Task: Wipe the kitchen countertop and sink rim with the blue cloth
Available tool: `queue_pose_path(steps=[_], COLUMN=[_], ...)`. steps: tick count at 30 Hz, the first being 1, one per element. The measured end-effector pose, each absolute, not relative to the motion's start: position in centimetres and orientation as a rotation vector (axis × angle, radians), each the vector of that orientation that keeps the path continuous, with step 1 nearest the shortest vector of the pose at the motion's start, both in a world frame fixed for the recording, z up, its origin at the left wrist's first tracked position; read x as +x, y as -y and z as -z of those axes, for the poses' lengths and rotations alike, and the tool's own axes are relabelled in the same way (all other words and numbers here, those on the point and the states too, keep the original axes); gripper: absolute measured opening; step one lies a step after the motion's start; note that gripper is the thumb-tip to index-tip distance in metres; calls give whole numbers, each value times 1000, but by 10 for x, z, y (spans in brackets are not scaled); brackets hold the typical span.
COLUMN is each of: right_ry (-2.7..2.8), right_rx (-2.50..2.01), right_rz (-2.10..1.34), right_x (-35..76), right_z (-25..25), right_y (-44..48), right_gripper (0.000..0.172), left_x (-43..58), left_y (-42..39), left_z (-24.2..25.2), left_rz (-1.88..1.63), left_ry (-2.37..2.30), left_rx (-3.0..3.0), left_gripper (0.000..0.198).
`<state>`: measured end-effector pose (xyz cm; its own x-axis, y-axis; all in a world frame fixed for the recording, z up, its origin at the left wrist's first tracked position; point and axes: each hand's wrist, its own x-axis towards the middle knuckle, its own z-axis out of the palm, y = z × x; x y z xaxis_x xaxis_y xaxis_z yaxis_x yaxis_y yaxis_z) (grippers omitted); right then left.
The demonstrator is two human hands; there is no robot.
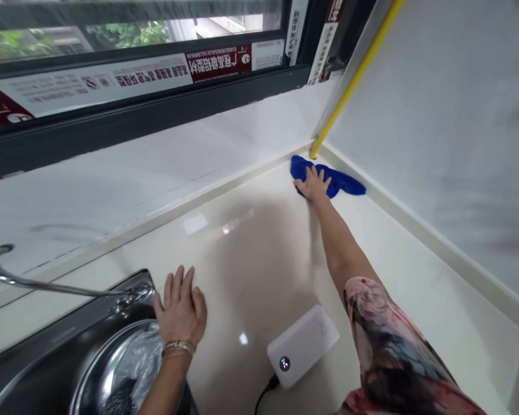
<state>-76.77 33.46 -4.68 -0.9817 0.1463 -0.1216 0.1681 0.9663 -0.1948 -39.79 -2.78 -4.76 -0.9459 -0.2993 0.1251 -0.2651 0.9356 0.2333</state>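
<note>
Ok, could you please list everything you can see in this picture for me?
window frame: one, dark grey, along the top
stickers: several, white and red, on the frame
pipe: one, yellow, running down into the far corner
countertop: one, glossy cream, across the middle
cloth: one, blue, in the far corner by the pipe's foot
faucet: one, chrome, at the left above the sink
sink: one, steel, bottom left
bowl: one, shiny metal, in the sink
device: one, white, lit dot, on the near counter
cable: one, black, plugged into the device
bracelet: one, silvery, left wrist
sleeve: one, pink patterned, right arm
left hand: flat by the sink edge
right hand: spread on the cloth
</note>
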Motion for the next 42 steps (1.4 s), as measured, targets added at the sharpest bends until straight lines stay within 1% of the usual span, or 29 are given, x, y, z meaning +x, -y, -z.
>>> queue_pose_path(steps=[5, 8, 11, 14, 19, 21, 23, 26, 29, 33, 38, 42], right_ry=[-3011, -3014, -2980, -2923, -2683, -2587, -2553, -2638, -2773, -2930, -3009, -2966], right_rx=[-21, -125, -326, -575, -1262, -1410, -1448, -1286, -895, -324, 245, 680], right_rz=[335, 300, 318, 386, 515, 530, 529, 541, 537, 499, 416, 313], right_x=[-767, -738, -698, -652, -576, -558, -553, -565, -585, -591, -538, -460], right_z=[44, 35, 25, 21, 20, 21, 23, 25, 25, 27, 35, 42], right_y=[-251, -209, -171, -130, -67, -58, -63, -102, -172, -293, -452, -547], right_gripper=[89, 91, 89, 85, 72, 64, 59, 58, 63, 67, 70, 68], left_x=[-397, -397, -398, -399, -401, -402, -403, -404, -405, -404, -405, -404], left_y=[26, 26, 26, 25, 24, 24, 24, 22, 20, 17, 12, 11], left_z=[45, 45, 46, 46, 42, 40, 39, 36, 32, 24, 20, 21], left_rz=[307, 310, 335, 356, 357, 364, 376, 427, 506, 591, 620, 601], left_ry=[2965, 2965, 2951, 2939, 2946, 2976, 2975, 2930, 2928, 2921, 2916, 2928], left_rx=[454, 461, 448, 459, 478, 492, 496, 490, 496, 462, 449, 405], left_gripper=[61, 61, 61, 60, 60, 60, 61, 62, 63, 63, 66, 67])
